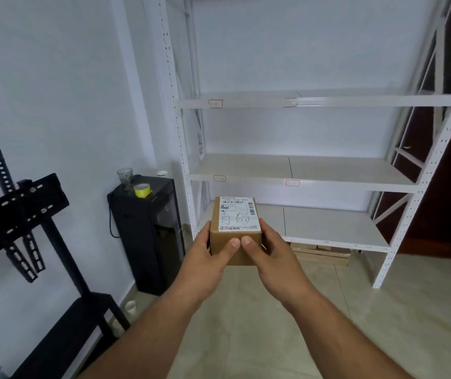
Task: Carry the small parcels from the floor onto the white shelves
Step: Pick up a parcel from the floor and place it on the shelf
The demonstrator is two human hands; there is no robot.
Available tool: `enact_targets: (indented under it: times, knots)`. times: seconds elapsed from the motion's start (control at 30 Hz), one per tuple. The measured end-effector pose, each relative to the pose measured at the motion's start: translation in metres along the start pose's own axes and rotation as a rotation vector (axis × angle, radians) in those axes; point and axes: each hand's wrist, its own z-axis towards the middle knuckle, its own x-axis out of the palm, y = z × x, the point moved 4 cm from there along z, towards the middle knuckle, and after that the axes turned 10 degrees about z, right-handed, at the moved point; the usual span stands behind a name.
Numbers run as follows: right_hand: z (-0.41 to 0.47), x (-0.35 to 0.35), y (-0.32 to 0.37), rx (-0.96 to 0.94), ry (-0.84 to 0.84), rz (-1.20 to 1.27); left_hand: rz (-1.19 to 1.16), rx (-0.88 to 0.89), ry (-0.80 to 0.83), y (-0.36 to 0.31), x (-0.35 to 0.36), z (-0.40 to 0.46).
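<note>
Brown cardboard parcel (235, 233) sits label-up between the left hand (210, 259) and right hand (272, 257), fingers closed around its sides, thumbs on the near face, in front of the white shelves (328, 173). Best kept level and slid well back from the shelf edge.

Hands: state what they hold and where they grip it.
Both the left hand and right hand hold a small cardboard parcel by its sides, thumbs on the near face.

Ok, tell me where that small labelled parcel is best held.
By its two short side faces, one of the hands from each side, as the left hand and right hand do: the parcel is a small, flat-sided box with its label up.
</note>
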Motion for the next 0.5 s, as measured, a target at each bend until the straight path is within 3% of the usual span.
enact_targets:
  times: [0.5]
  knots:
    - [0.266,0.047,-0.021,-0.045,-0.061,-0.100,-0.008,0.026,-0.004,0.027,-0.072,0.275]
